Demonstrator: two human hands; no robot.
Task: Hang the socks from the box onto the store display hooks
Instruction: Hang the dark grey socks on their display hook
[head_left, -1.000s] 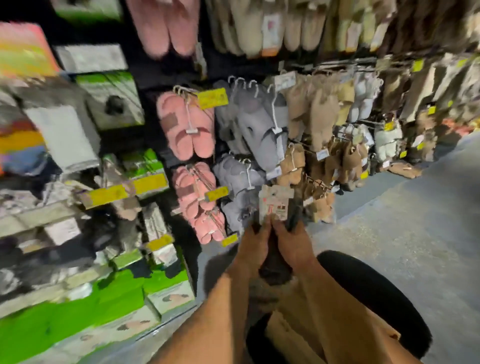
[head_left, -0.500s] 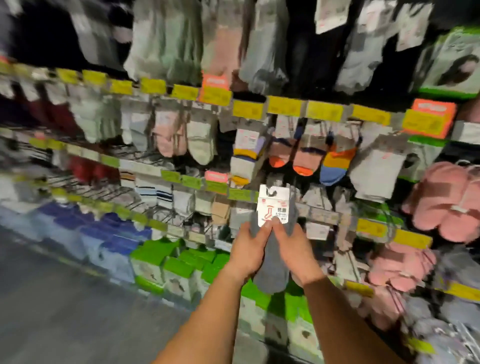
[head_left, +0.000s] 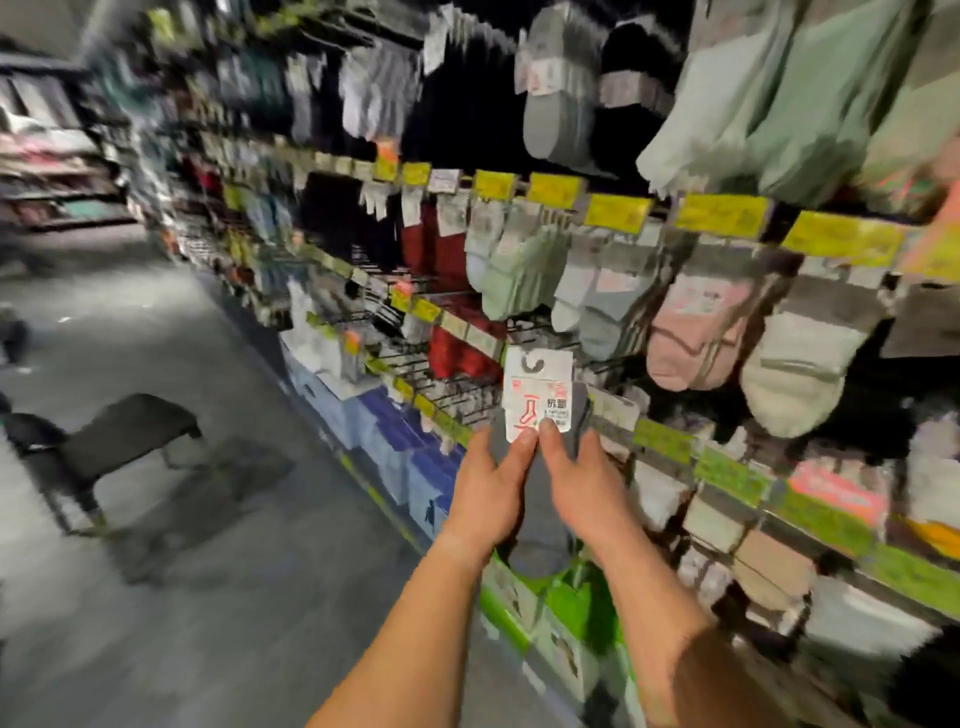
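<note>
A grey pair of socks (head_left: 540, 525) with a white header card (head_left: 537, 395) is held up in front of the display rack. My left hand (head_left: 493, 488) and my right hand (head_left: 582, 478) both pinch the card's lower edge, thumbs on its face. The card's hook cut-out sits just in front of bare wire display hooks (head_left: 457, 395) at mid-rack. The sock body hangs down between my wrists. The box is not in view.
Rows of hanging socks (head_left: 696, 332) with yellow price tags (head_left: 722, 215) fill the rack to the right. Green boxed goods (head_left: 566, 613) and blue packs (head_left: 405, 441) line the bottom shelf. A black stool (head_left: 119, 441) stands on the grey aisle floor at left.
The view has swung left along the aisle, from slippers to the sock rack. Both hands still hold the same sock pack, now raised toward the wire hooks.
</note>
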